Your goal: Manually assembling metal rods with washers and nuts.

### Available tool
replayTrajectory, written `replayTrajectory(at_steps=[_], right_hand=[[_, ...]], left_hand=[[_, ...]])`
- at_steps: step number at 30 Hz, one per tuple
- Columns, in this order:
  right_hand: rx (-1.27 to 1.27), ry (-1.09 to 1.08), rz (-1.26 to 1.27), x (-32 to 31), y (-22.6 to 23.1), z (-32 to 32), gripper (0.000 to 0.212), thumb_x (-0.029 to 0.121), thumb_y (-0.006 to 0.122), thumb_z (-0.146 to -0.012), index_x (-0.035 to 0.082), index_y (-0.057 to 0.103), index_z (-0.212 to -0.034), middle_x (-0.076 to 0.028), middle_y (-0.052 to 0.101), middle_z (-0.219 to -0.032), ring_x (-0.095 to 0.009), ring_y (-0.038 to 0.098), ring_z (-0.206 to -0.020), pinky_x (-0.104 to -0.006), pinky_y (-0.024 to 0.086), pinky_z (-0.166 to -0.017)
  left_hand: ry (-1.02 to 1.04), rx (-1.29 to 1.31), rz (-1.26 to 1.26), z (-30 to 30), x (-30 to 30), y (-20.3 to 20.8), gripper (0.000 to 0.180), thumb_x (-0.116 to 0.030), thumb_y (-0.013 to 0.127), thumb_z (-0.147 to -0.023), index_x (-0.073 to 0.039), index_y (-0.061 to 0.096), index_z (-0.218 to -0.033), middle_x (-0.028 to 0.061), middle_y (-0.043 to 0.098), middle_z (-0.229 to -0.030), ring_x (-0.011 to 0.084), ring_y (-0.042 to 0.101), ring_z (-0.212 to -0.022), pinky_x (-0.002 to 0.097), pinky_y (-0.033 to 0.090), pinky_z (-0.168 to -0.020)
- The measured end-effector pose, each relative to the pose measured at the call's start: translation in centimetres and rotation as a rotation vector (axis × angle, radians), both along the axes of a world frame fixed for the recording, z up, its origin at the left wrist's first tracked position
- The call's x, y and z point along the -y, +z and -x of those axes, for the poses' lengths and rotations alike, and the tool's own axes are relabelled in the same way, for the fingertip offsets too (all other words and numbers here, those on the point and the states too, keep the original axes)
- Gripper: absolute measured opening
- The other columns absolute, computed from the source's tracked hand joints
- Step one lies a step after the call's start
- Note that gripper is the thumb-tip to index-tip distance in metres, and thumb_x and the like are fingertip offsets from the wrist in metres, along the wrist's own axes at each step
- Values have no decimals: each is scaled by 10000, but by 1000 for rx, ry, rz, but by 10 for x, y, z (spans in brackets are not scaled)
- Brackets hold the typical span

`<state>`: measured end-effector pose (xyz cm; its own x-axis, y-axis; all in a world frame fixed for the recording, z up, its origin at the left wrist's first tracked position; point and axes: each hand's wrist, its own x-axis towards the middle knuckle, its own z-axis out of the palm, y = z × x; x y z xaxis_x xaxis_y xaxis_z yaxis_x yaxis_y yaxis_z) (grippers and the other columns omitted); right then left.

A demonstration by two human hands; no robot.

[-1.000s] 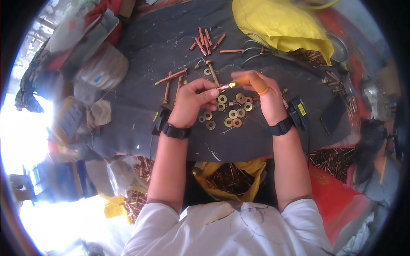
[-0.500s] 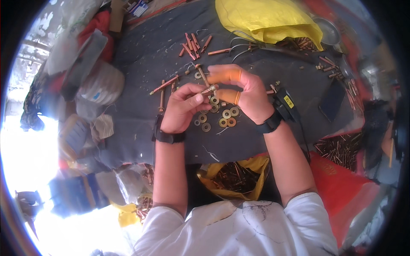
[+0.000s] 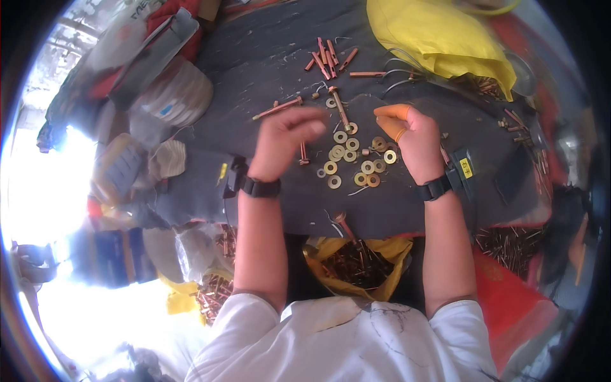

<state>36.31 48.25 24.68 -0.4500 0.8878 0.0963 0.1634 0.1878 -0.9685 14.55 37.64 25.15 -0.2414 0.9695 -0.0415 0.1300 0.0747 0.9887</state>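
My left hand point(image 3: 285, 141) is smeared by motion above the left of the dark mat; its thumb and fingers look apart, with nothing visible between them. My right hand point(image 3: 417, 143) hovers right of the washers, orange covers on its thumb and forefinger. Those fingertips come together; anything between them is too small to make out. Between the hands lie several flat washers point(image 3: 350, 144) and a copper-coloured bolt point(image 3: 339, 107). Another bolt point(image 3: 278, 108) lies beside my left hand. A further bolt point(image 3: 345, 226) shows at the mat's near edge, above the yellow bag point(image 3: 393, 270) of metal parts.
Several copper-coloured tubes point(image 3: 328, 58) lie at the back of the dark mat point(image 3: 273, 57). A large yellow sack point(image 3: 439, 38) spills parts at the back right. White tubs point(image 3: 175, 95) stand at the left, and a red bag point(image 3: 509, 299) hangs at the lower right.
My hands were close together around a bolt and have moved apart. A bolt now shows at the near edge, above the yellow bag. The view has shifted too.
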Motion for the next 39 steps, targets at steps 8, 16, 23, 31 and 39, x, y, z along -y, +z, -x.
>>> replayTrajectory(at_steps=[8, 16, 23, 31, 39], right_hand=[[162, 2, -209, 2, -2, 0, 169, 94, 689, -806, 40, 685, -966, -130, 680, -928, -242, 672, -820, -310, 511, -693], [169, 14, -183, 6, 1, 3, 175, 102, 692, -799, 43, 690, -964, -139, 679, -916, -251, 673, -806, -316, 513, -693], [-121, 169, 257, 19, -3, 21, 208, 75, 663, -839, 4, 663, -1034, -79, 682, -879, -131, 637, -790, -264, 497, -695], [-321, 179, 381, 14, 4, 20, 186, 58, 652, -858, -20, 626, -1024, -50, 653, -836, -88, 607, -761, -206, 479, -680], [-235, 154, 249, 12, -2, 16, 177, 30, 682, -829, -6, 637, -996, -37, 660, -840, -81, 605, -679, -218, 479, -599]], left_hand=[[380, -1077, 53, 26, -16, -40, 272, -87, 683, -754, -109, 703, -1024, 82, 643, -1032, 306, 531, -1014, 387, 440, -881], [565, -1158, -179, 14, -11, -16, 170, -88, 720, -746, -87, 706, -916, 58, 642, -911, 249, 559, -866, 369, 465, -758], [219, 493, -249, -23, -15, -9, 345, -19, 597, -891, -5, 475, -1213, 111, 644, -997, 183, 652, -882, 308, 581, -765], [198, 648, -284, -30, -15, -13, 250, 39, 564, -888, -19, 489, -1118, 141, 630, -1018, 242, 656, -931, 333, 591, -787], [180, 149, -235, -44, -17, -8, 198, -24, 658, -857, -15, 576, -1037, 72, 629, -925, 112, 606, -751, 206, 497, -611]])
